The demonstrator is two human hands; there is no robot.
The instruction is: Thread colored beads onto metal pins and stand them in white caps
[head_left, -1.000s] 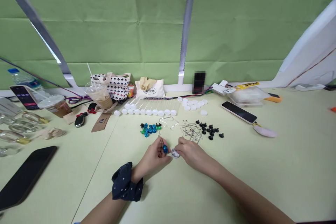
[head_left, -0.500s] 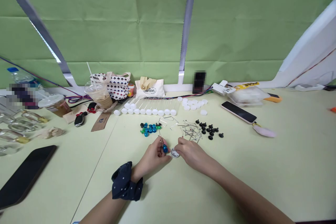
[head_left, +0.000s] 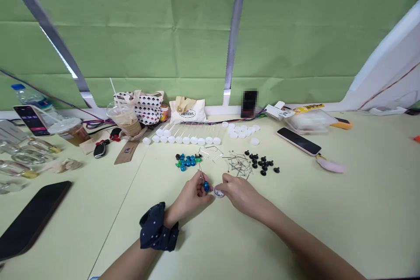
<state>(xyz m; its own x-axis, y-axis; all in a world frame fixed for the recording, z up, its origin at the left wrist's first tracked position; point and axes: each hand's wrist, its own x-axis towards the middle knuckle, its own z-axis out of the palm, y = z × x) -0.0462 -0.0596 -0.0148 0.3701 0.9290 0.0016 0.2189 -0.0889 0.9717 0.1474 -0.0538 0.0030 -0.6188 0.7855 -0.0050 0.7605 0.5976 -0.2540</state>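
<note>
My left hand [head_left: 190, 197] pinches a thin metal pin with a blue bead [head_left: 206, 186] on it, the pin's end pointing up and away. My right hand [head_left: 239, 193] grips a small white round cap [head_left: 218, 192] right beside the bead, on the pale green table [head_left: 344, 218]. Just beyond my hands lie a cluster of blue and green beads [head_left: 187, 162], a heap of metal pins [head_left: 239, 163] and a scatter of black beads [head_left: 261, 162]. A dark scrunchie [head_left: 157, 227] sits on my left wrist.
A row of clear tubes with white caps [head_left: 183, 136] and loose white caps [head_left: 242, 130] lie further back. Phones [head_left: 298, 141] [head_left: 31, 219], iced drinks [head_left: 124, 118], a patterned pouch [head_left: 146, 106], a car key [head_left: 99, 149] and glass bottles [head_left: 19, 157] surround the area; green paper covers the wall.
</note>
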